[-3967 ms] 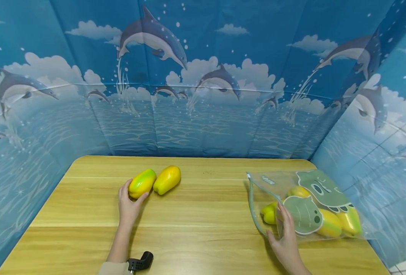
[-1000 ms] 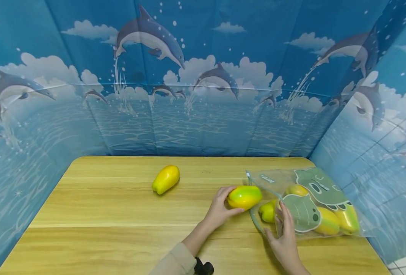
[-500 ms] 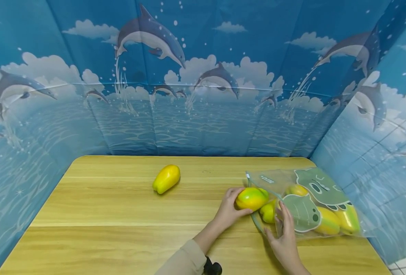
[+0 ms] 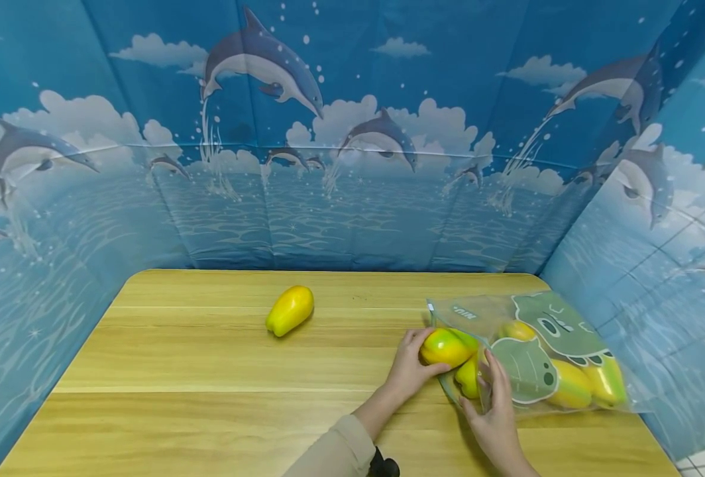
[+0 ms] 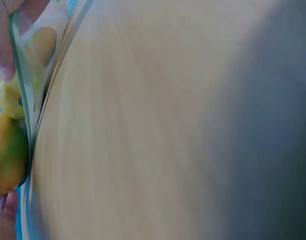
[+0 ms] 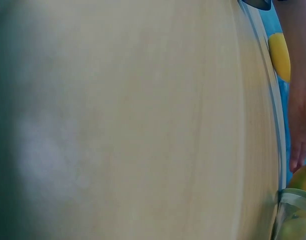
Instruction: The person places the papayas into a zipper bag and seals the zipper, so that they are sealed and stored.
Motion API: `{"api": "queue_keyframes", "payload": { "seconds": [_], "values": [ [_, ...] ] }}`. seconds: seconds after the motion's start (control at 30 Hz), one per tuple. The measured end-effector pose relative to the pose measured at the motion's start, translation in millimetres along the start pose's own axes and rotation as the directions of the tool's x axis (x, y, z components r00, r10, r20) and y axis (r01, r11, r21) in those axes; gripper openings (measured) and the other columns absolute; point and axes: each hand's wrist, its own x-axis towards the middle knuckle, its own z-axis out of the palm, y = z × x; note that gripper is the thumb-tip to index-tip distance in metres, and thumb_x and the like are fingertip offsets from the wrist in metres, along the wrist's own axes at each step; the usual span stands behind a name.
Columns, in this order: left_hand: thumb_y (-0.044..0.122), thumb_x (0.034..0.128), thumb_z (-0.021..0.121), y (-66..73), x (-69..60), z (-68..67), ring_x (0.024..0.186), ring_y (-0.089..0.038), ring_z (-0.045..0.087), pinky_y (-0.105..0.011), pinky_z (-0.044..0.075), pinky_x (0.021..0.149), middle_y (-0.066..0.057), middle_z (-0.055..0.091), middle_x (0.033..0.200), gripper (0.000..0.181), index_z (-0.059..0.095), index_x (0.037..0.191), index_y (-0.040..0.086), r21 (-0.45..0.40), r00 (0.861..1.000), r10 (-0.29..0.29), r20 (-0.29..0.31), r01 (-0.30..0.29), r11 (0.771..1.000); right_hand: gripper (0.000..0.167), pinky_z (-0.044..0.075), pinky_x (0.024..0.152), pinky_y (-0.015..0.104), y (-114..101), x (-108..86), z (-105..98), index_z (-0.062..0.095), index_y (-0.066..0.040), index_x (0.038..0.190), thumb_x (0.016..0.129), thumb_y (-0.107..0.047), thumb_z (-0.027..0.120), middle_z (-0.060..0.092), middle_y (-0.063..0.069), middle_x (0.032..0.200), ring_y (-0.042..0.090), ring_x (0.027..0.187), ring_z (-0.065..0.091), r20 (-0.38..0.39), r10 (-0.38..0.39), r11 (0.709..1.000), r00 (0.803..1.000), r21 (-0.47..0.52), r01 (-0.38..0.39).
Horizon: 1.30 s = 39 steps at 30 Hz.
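My left hand (image 4: 409,368) grips a yellow-green papaya (image 4: 442,348), whose far end is inside the mouth of a clear zip bag (image 4: 486,313) with green cartoon prints. My right hand (image 4: 498,421) holds the bag's edge at the opening, thumb below and fingers above. Several papayas lie inside the bag, one of them (image 4: 467,379) just within the mouth beside the held one. In the left wrist view the held papaya (image 5: 9,155) shows green and orange at the left border. The right wrist view catches my left hand (image 6: 300,115) at its right border.
Another yellow papaya (image 4: 289,311) lies alone on the wooden table (image 4: 179,371), left of the bag. A blue dolphin-print curtain (image 4: 352,212) hangs along the back and sides. The bag reaches the table's right edge.
My left hand took one of the two papayas on the left, carried it rightward to the bag, and has pushed it partly into the mouth. The right hand stays on the bag.
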Motion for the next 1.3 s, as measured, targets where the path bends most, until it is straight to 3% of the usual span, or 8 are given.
{"api": "queue_keyframes", "payload": {
  "seconds": [0.27, 0.53, 0.73, 0.83, 1.03, 1.3],
  "values": [
    [0.029, 0.0775, 0.072, 0.6, 2.2, 6.3, 0.094, -0.007, 0.049, -0.015, 0.046, 0.074, -0.004, 0.052, 0.115, 0.058, 0.048, 0.127, 0.010, -0.072, 1.000, -0.008, -0.025, 0.006, 0.997, 0.105, 0.030, 0.093, 0.002, 1.9, -0.1, 0.4, 0.021, 0.002, 0.142, 0.052, 0.036, 0.062, 0.024, 0.025, 0.139, -0.004, 0.119, 0.032, 0.000, -0.002, 1.000, 1.000, -0.019, 0.002],
    [0.027, 0.0832, 0.065, -3.7, 3.7, 10.7, 0.106, -0.013, 0.049, -0.015, 0.048, 0.080, -0.008, 0.044, 0.122, 0.057, 0.045, 0.133, 0.006, -0.127, 1.000, 0.003, -0.008, -0.004, 0.992, 0.106, 0.029, 0.094, 0.002, 1.6, -0.6, 0.3, 0.021, 0.002, 0.142, 0.052, 0.036, 0.063, 0.023, 0.025, 0.140, -0.003, 0.119, 0.032, 0.001, -0.012, 1.000, 1.000, -0.016, 0.012],
    [0.023, 0.0862, 0.061, -5.6, 5.8, 14.2, 0.107, -0.016, 0.050, -0.015, 0.048, 0.082, -0.011, 0.043, 0.122, 0.055, 0.043, 0.134, 0.001, -0.132, 1.000, 0.031, -0.004, -0.031, 0.991, 0.106, 0.029, 0.094, 0.003, 2.3, -0.5, 0.7, 0.021, 0.002, 0.142, 0.051, 0.036, 0.063, 0.024, 0.025, 0.140, -0.003, 0.119, 0.033, -0.004, -0.015, 1.000, 1.000, -0.015, 0.015],
    [0.019, 0.0863, 0.062, -4.8, 7.1, 14.7, 0.105, -0.016, 0.050, -0.015, 0.048, 0.081, -0.010, 0.045, 0.121, 0.051, 0.044, 0.132, 0.002, -0.153, 1.000, 0.015, -0.009, -0.016, 0.988, 0.106, 0.030, 0.094, 0.003, 2.7, -0.4, 0.4, 0.021, 0.003, 0.142, 0.051, 0.036, 0.063, 0.024, 0.025, 0.141, -0.003, 0.119, 0.033, -0.005, -0.021, 1.000, 1.000, -0.010, 0.021],
    [0.010, 0.0850, 0.063, -2.4, 10.8, 18.4, 0.101, -0.017, 0.053, -0.015, 0.049, 0.079, -0.009, 0.051, 0.117, 0.042, 0.049, 0.124, 0.005, -0.214, 0.999, 0.004, -0.042, -0.013, 0.977, 0.106, 0.030, 0.093, 0.002, 2.7, 0.4, 0.4, 0.021, 0.002, 0.142, 0.051, 0.036, 0.062, 0.024, 0.024, 0.141, -0.003, 0.119, 0.033, -0.004, -0.017, 1.000, 1.000, -0.016, 0.017],
    [0.012, 0.0809, 0.067, -0.7, 14.3, 24.9, 0.094, -0.014, 0.055, -0.012, 0.049, 0.074, -0.005, 0.053, 0.107, 0.040, 0.055, 0.118, 0.005, -0.222, 0.995, -0.027, -0.095, 0.006, 0.975, 0.106, 0.030, 0.093, 0.002, 2.2, 1.0, 0.9, 0.021, 0.001, 0.143, 0.052, 0.036, 0.062, 0.025, 0.025, 0.141, -0.004, 0.119, 0.033, -0.005, 0.001, 1.000, 1.000, -0.012, -0.001]
  ]
}}
